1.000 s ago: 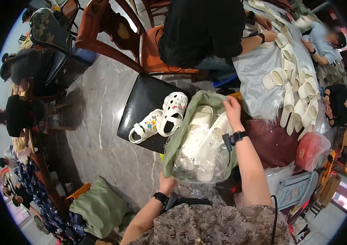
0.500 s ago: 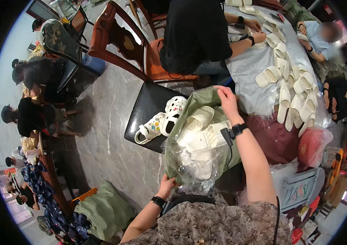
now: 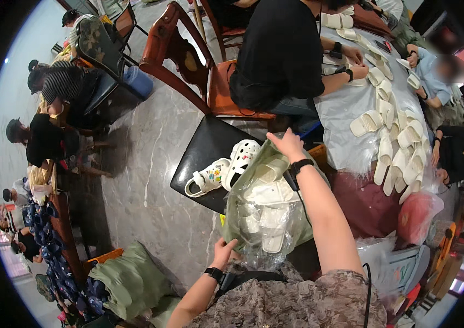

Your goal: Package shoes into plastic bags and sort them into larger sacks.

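An olive-green sack (image 3: pixel 234 210) with a clear plastic liner stands in front of me, its mouth facing up. Several cream slide slippers (image 3: pixel 271 192) lie inside it. My right hand (image 3: pixel 287 145) is closed on the sack's far rim. At the near left edge, my left hand (image 3: pixel 223 253) holds the rim, its fingers partly hidden by the sack. Just beyond the sack, a pair of white clogs with colourful charms (image 3: pixel 241 159) rests on a black padded seat (image 3: pixel 202 147).
Several more cream slippers (image 3: pixel 367 123) cover a plastic-sheeted table (image 3: pixel 341 136) at the right, where a co-worker in black (image 3: pixel 278 54) sits on a wooden chair (image 3: pixel 158 41). Another green sack (image 3: pixel 133 281) stands at lower left. Other people sit along the left side.
My right hand has drawn the sack's far rim nearer and left, so its mouth looks narrower. The left hand keeps its place at the near edge. The whole view has shifted slightly.
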A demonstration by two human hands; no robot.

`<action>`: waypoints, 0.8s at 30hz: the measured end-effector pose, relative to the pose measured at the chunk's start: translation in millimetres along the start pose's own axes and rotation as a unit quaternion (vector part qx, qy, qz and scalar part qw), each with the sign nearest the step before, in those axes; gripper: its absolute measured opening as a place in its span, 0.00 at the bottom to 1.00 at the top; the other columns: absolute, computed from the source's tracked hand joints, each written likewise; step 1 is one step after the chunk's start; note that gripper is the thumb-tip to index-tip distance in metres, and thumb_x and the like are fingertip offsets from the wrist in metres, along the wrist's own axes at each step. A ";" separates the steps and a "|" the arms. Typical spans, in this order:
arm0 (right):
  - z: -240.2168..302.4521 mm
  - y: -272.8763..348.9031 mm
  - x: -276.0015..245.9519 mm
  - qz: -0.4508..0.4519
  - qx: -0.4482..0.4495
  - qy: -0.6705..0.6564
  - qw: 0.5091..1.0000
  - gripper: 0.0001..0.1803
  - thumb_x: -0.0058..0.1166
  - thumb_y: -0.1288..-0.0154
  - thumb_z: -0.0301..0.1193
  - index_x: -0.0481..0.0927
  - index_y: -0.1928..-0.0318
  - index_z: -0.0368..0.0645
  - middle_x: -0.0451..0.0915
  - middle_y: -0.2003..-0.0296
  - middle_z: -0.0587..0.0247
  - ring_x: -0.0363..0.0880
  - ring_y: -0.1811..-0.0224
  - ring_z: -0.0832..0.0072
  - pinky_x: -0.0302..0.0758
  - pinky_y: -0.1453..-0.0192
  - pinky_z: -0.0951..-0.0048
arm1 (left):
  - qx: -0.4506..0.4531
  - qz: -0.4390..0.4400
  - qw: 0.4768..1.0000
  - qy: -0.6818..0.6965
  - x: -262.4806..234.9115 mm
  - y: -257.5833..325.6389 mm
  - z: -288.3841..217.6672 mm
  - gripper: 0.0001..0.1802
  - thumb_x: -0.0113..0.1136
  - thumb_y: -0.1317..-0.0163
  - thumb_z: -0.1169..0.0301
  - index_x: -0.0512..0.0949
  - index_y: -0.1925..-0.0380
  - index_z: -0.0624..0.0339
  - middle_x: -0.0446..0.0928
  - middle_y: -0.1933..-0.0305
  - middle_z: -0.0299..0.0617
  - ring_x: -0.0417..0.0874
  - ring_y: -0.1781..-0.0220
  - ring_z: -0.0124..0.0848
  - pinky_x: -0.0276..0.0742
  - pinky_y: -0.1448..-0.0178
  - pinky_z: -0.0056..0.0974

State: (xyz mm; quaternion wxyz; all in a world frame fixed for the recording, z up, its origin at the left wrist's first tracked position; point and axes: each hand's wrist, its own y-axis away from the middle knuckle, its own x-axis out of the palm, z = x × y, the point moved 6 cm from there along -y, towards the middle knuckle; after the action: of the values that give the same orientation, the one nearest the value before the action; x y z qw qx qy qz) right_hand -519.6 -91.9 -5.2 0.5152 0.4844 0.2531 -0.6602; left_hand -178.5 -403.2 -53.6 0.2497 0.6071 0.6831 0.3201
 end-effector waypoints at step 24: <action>-175.3 251.3 -3.0 0.090 0.121 -0.007 0.989 0.30 0.67 0.52 0.41 0.73 0.54 0.35 0.77 0.56 0.46 0.77 0.54 0.49 0.73 0.51 0.54 | 0.015 0.081 0.984 -0.156 26.0 23.5 -30.5 0.23 0.65 0.42 0.67 0.72 0.48 0.63 0.79 0.56 0.43 0.80 0.58 0.31 0.76 0.53 0.36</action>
State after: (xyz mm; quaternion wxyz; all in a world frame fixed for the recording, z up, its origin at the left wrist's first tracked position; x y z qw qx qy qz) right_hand -220.6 -30.2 -31.6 0.5124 0.5589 0.1229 -0.6402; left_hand -188.6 -380.2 -14.5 0.3170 0.7069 0.5888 0.2304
